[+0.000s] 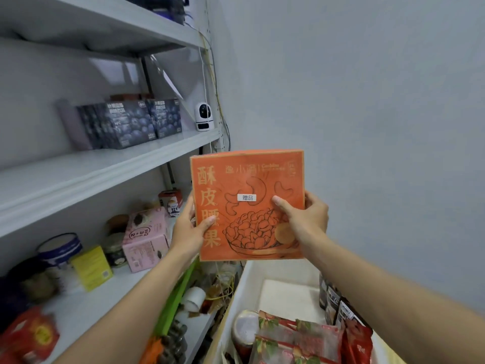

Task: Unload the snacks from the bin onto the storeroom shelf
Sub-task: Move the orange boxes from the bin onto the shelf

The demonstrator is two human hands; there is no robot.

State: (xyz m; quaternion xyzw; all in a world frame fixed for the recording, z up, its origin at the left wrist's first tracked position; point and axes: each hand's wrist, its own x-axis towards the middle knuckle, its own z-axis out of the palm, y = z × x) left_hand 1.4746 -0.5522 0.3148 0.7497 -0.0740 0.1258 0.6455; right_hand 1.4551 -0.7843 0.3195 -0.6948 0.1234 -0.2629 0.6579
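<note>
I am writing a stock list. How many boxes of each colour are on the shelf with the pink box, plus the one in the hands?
orange box, held by left hand and right hand: 1
pink box: 1
yellow box: 1
red and white carton: 1
Total: 4

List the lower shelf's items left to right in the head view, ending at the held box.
Red bag, blue-rimmed tin, yellow box, pink box, red carton, orange box.
</note>
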